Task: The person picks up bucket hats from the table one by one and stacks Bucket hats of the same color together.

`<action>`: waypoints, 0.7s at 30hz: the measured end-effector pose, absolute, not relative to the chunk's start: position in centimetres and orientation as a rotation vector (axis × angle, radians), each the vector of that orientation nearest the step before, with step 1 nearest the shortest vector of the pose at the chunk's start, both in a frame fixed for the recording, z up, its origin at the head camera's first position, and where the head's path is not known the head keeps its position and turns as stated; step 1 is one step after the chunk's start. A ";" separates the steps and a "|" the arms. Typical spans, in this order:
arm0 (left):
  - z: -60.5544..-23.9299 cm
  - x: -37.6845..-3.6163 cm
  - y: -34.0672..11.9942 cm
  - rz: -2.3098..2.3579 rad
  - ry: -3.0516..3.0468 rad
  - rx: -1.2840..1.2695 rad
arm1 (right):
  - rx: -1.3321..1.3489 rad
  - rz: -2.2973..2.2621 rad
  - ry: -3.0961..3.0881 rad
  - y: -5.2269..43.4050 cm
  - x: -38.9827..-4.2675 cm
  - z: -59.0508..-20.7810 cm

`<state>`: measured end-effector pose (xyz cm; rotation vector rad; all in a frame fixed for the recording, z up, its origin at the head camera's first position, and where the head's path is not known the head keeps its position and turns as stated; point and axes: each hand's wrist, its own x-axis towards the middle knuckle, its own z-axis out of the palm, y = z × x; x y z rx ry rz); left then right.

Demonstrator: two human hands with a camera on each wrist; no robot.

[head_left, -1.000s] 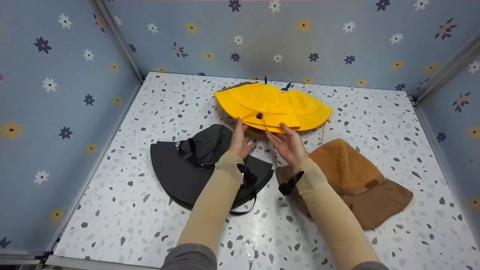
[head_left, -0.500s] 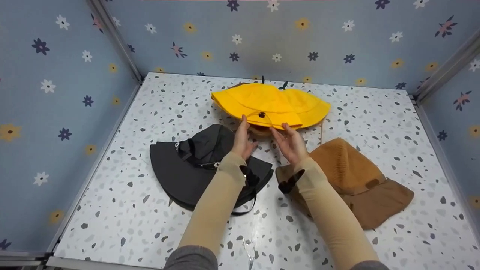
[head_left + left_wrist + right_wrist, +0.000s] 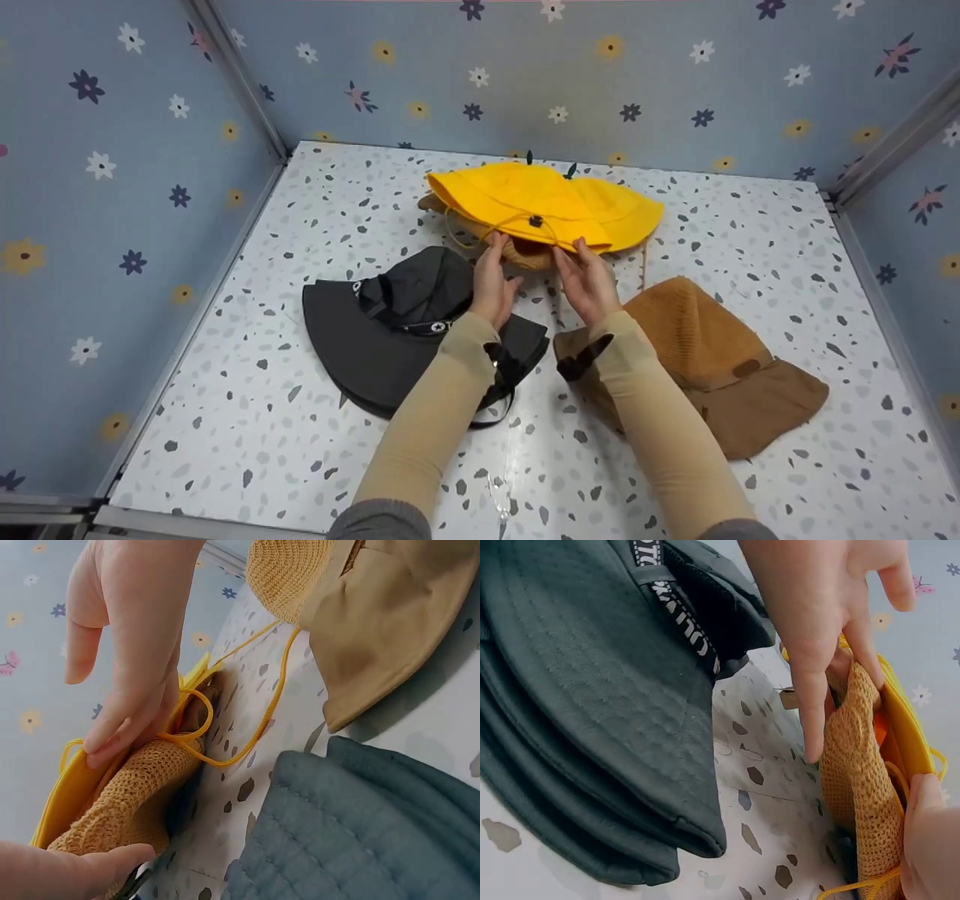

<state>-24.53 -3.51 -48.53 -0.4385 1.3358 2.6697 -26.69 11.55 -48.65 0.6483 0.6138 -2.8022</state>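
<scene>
Toward the back of the speckled table (image 3: 247,420), I have both hands at the front yellow hat (image 3: 510,187), its near brim raised off the tan knit hat (image 3: 529,259) beneath it. My head view shows the left hand (image 3: 491,289) pinching the middle of that brim, fingers drawn in narrow, while the right hand (image 3: 590,289) pinches farther along to the right, just as narrow. From the right wrist I see a gap between the yellow brim and the knit, with fingers reaching into it; exactly how each fingertip sits, I cannot tell.

A second yellow hat (image 3: 626,210) overlaps the first on its right, and dark leaf-shaped tips (image 3: 529,157) stand on the crowns. I can make out a black toggle (image 3: 535,221) against the front brim, and my left wrist view gives me a yellow cord (image 3: 225,763) looping over the tabletop.

Nearer to me, the black hat (image 3: 367,352) lies on the left, partly behind the left sleeve (image 3: 420,427); the brown hat (image 3: 694,360) lies on the right, partly covered by the right sleeve (image 3: 667,427). Flowered walls (image 3: 555,75) enclose the table.
</scene>
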 end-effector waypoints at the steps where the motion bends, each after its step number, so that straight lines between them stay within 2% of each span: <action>1: -48.5 -24.4 -3.6 2.680 1.342 -0.440 | 0.648 -2.806 0.602 11.5 -26.7 -48.6; 10: -47.9 -24.0 -4.3 2.862 1.375 -0.470 | 0.633 -2.835 0.503 11.4 -27.2 -48.1; 21: -47.0 -23.8 -5.7 3.084 1.332 -0.492 | 0.718 -2.864 0.456 12.0 -27.5 -49.4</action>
